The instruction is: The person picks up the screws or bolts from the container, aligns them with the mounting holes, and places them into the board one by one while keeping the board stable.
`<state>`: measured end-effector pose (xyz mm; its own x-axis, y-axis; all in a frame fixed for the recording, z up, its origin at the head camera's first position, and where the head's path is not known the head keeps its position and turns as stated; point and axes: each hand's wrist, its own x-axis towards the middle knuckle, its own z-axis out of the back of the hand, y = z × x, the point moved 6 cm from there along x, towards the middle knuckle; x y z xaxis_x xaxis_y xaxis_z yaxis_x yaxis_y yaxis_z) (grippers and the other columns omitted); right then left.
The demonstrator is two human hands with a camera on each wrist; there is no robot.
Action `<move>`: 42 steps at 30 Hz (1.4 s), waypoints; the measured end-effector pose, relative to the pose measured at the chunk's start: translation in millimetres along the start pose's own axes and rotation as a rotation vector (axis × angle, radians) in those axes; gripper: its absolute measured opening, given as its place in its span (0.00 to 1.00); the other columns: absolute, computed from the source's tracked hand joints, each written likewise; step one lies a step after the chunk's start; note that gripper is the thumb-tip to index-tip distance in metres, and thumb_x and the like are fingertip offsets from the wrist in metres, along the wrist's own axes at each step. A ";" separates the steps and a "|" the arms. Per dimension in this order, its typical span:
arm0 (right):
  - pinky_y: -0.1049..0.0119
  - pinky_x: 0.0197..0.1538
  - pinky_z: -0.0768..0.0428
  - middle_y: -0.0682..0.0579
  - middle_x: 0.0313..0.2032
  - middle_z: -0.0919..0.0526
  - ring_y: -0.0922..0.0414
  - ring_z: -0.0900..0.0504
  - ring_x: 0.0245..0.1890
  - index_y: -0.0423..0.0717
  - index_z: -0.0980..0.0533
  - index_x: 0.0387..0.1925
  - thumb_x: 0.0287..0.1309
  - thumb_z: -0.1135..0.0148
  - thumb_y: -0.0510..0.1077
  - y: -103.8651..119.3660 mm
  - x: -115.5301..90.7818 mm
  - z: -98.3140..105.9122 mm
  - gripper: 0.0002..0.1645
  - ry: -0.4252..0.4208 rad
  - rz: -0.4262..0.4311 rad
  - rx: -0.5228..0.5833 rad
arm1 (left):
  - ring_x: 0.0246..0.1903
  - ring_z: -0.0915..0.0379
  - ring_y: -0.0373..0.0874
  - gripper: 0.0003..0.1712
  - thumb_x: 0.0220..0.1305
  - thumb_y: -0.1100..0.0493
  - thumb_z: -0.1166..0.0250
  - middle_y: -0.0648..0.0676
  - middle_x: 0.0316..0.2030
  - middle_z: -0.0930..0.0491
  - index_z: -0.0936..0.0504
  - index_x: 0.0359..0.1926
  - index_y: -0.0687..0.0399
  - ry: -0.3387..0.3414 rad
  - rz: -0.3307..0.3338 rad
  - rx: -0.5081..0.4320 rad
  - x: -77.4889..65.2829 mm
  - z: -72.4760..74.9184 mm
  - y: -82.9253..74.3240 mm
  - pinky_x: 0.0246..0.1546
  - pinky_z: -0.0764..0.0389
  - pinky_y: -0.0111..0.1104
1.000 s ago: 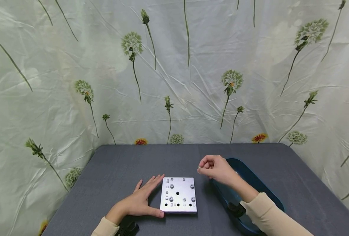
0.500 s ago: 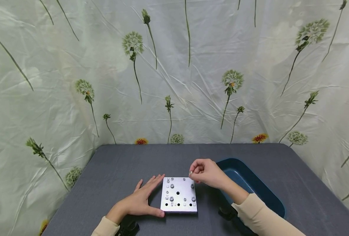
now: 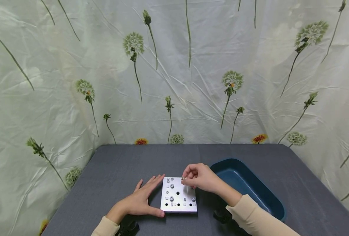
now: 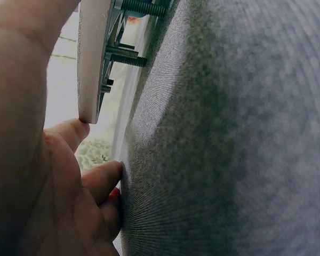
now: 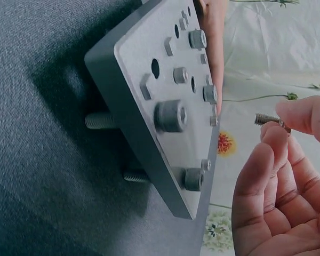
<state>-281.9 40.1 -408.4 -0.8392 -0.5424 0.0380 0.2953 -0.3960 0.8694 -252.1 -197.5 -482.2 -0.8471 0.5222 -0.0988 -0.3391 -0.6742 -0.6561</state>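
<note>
A silver metal plate [image 3: 187, 192] with holes and several bolts set in it stands raised above the table; threaded shanks stick out below it in both wrist views. My left hand [image 3: 142, 198] lies at its left side with fingers spread, thumb at the near corner and index fingertip at the far corner. Above the far right part of the plate is my right hand [image 3: 202, 178], pinching a small threaded screw [image 5: 272, 118] between thumb and finger. In the right wrist view that screw is apart from the plate. The hand hides the plate's far right corner in the head view.
A dark blue tray [image 3: 242, 180] stands right of the plate, partly behind my right forearm. Grey cloth covers the table [image 3: 151, 160]. A flowered curtain [image 3: 198, 82] hangs behind it. Black wrist devices show at the left wrist [image 3: 128, 228] and right wrist [image 3: 222, 216].
My right hand has moved left with the screw, from beside the tray to over the plate's far right part. The left hand and the plate have stayed put.
</note>
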 end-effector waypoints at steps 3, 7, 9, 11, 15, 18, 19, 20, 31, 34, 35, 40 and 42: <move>0.68 0.27 0.21 0.57 0.23 0.19 0.62 0.24 0.22 0.41 0.15 0.39 0.63 0.25 0.42 -0.7 1.2 -3.8 0.08 0.012 -0.014 -0.002 | 0.86 0.59 0.65 0.73 0.51 0.30 0.18 0.54 0.87 0.51 0.51 0.88 0.41 -0.001 0.002 -0.001 0.5 -0.5 0.5 0.74 0.70 0.80; 0.71 0.26 0.27 0.59 0.23 0.20 0.63 0.26 0.22 0.42 0.15 0.39 0.62 0.24 0.42 -0.8 3.0 -9.7 0.08 0.021 -0.011 -0.027 | 0.86 0.59 0.64 0.73 0.51 0.29 0.19 0.54 0.87 0.51 0.51 0.88 0.40 0.000 0.006 -0.001 0.7 -0.5 0.8 0.74 0.71 0.79; 0.73 0.26 0.30 0.59 0.22 0.21 0.65 0.28 0.22 0.43 0.14 0.39 0.62 0.24 0.42 -0.8 3.7 -13.3 0.08 0.030 0.000 -0.041 | 0.86 0.59 0.65 0.73 0.51 0.30 0.18 0.54 0.87 0.51 0.51 0.88 0.40 -0.002 0.005 -0.004 0.8 -0.5 0.8 0.74 0.70 0.79; 0.73 0.25 0.31 0.59 0.22 0.20 0.66 0.28 0.21 0.43 0.15 0.38 0.61 0.24 0.42 -1.2 3.8 -16.3 0.08 0.042 0.012 -0.048 | 0.86 0.58 0.66 0.73 0.51 0.29 0.19 0.55 0.87 0.50 0.51 0.88 0.40 -0.007 -0.003 -0.005 0.5 -0.5 0.6 0.73 0.70 0.80; 0.73 0.25 0.30 0.58 0.21 0.19 0.66 0.26 0.20 0.43 0.15 0.38 0.62 0.24 0.42 -3.5 3.6 -21.0 0.07 0.062 0.017 -0.041 | 0.86 0.59 0.66 0.73 0.52 0.30 0.19 0.53 0.87 0.51 0.51 0.88 0.39 -0.003 -0.007 -0.012 0.4 -1.1 1.7 0.73 0.69 0.80; 0.73 0.24 0.31 0.59 0.20 0.21 0.66 0.27 0.19 0.43 0.15 0.38 0.62 0.25 0.42 -3.1 2.6 -22.4 0.07 0.065 0.011 -0.036 | 0.87 0.59 0.64 0.72 0.53 0.31 0.19 0.52 0.88 0.52 0.52 0.88 0.39 0.007 -0.003 -0.014 0.3 -1.2 1.8 0.74 0.70 0.79; 0.73 0.24 0.32 0.60 0.20 0.22 0.66 0.28 0.19 0.42 0.14 0.38 0.62 0.25 0.42 -2.8 2.2 -22.7 0.07 0.066 0.013 -0.036 | 0.87 0.60 0.64 0.72 0.53 0.31 0.19 0.52 0.88 0.52 0.52 0.88 0.39 0.008 -0.003 -0.014 0.6 -1.4 2.3 0.74 0.70 0.79; 0.73 0.24 0.32 0.60 0.20 0.22 0.66 0.29 0.19 0.42 0.14 0.39 0.62 0.25 0.42 -2.6 1.9 -23.0 0.08 0.069 0.011 -0.036 | 0.87 0.60 0.63 0.72 0.53 0.31 0.19 0.52 0.88 0.52 0.51 0.88 0.39 0.009 -0.004 -0.014 0.7 -1.7 2.9 0.74 0.70 0.79; 0.74 0.24 0.30 0.62 0.19 0.23 0.67 0.28 0.18 0.44 0.14 0.38 0.61 0.24 0.42 -4.1 3.0 -28.9 0.07 0.106 -0.007 -0.086 | 0.87 0.60 0.62 0.72 0.53 0.30 0.19 0.52 0.88 0.52 0.51 0.88 0.40 0.011 0.000 -0.010 1.3 -2.2 4.7 0.74 0.71 0.79; 0.74 0.24 0.30 0.62 0.19 0.22 0.67 0.28 0.19 0.46 0.14 0.37 0.60 0.23 0.42 -4.7 3.7 -30.1 0.06 0.106 -0.011 -0.095 | 0.87 0.60 0.62 0.72 0.52 0.30 0.19 0.52 0.88 0.53 0.51 0.88 0.39 0.011 0.002 -0.010 1.5 -2.5 5.0 0.74 0.71 0.79; 0.74 0.24 0.30 0.62 0.19 0.21 0.66 0.28 0.19 0.46 0.14 0.37 0.60 0.23 0.42 -5.1 4.0 -30.4 0.06 0.105 -0.012 -0.098 | 0.87 0.60 0.62 0.72 0.52 0.30 0.19 0.52 0.88 0.53 0.51 0.88 0.39 0.010 0.001 -0.010 1.5 -2.6 5.0 0.74 0.71 0.79; 0.74 0.24 0.32 0.61 0.19 0.22 0.66 0.29 0.18 0.47 0.14 0.37 0.61 0.23 0.42 -6.0 4.9 -30.8 0.06 0.101 -0.020 -0.110 | 0.87 0.60 0.62 0.72 0.52 0.30 0.19 0.52 0.88 0.53 0.51 0.88 0.39 0.007 -0.002 -0.008 1.5 -2.6 4.3 0.74 0.71 0.79; 0.74 0.23 0.32 0.61 0.19 0.22 0.66 0.30 0.18 0.47 0.14 0.37 0.61 0.23 0.42 -5.8 5.0 -31.0 0.06 0.102 -0.022 -0.115 | 0.87 0.60 0.62 0.72 0.52 0.30 0.19 0.52 0.88 0.53 0.51 0.88 0.40 0.005 -0.004 -0.009 1.3 -2.4 3.6 0.74 0.71 0.79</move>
<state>-273.6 16.6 -428.5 -0.7974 -0.6023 -0.0358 0.3323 -0.4879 0.8072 -253.5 -198.1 -486.5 -0.8437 0.5274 -0.1004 -0.3384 -0.6676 -0.6632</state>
